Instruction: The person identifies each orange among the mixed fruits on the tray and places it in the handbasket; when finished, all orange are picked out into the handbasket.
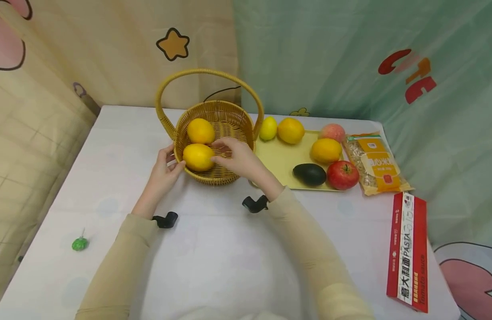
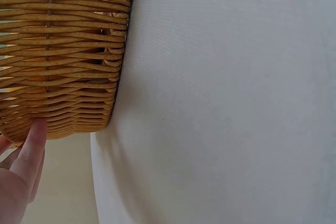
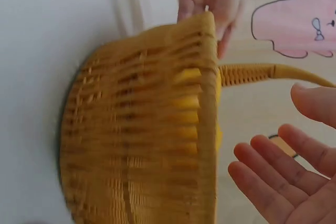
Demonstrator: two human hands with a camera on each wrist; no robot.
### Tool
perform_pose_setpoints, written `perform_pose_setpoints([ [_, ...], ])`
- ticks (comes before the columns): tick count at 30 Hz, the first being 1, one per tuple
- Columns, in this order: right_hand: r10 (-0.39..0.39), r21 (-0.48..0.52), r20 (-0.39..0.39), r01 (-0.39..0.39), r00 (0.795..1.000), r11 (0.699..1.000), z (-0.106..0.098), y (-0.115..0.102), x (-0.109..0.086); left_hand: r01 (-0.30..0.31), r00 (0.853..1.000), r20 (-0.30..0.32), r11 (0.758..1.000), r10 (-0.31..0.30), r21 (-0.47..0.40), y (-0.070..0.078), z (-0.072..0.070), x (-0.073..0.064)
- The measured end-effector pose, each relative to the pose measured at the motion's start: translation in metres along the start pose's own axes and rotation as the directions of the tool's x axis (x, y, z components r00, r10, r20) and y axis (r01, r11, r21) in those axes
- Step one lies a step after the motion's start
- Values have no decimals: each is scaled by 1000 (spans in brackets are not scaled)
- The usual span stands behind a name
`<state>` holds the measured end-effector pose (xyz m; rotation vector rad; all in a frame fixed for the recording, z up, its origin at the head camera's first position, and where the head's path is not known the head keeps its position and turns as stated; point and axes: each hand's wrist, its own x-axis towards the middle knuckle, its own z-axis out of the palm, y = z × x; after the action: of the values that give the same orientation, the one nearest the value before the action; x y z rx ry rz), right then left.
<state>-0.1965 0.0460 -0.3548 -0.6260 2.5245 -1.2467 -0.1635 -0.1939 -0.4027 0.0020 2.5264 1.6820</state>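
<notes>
A wicker basket [image 1: 219, 178] with a tall arched handle holds two yellow fruits, one yellow fruit [image 1: 200, 131] behind and another yellow fruit [image 1: 198, 157] in front. My left hand [image 1: 163, 171] grips the basket's left side, thumb at the rim and fingers along the outer wall. In the left wrist view, fingers [image 2: 32, 148] of that hand lie against the woven wall. My right hand [image 1: 240, 156] hovers over the basket's opening beside the front fruit. Its fingers are spread and hold nothing in the right wrist view, where the right hand [image 3: 294, 177] is apart from the basket.
Right of the basket, a pale yellow tray [image 1: 279, 158] bears several fruits: yellow ones, a peach [image 1: 333, 132], a dark green avocado [image 1: 310, 174] and a red apple [image 1: 343, 174]. Beyond lie a food bag [image 1: 375, 162] and a red pasta box [image 1: 407, 253]. A small green item [image 1: 80, 243] lies left.
</notes>
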Motion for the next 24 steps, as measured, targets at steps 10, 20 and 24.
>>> perform_pose_setpoints([
  [10, 69, 118, -99, -57, 993, 991, -63, 42, -65, 12, 1000, 10, 1000, -12, 1, 2, 3, 1],
  [20, 199, 154, -332, -155, 922, 976, -119, 91, -108, 27, 1000, -10, 999, -27, 19, -4, 2, 2],
  [24, 237, 138, -413, -197, 879, 971, -135, 104, -118, 27, 1000, -3, 999, -27, 22, -4, 1, 2],
])
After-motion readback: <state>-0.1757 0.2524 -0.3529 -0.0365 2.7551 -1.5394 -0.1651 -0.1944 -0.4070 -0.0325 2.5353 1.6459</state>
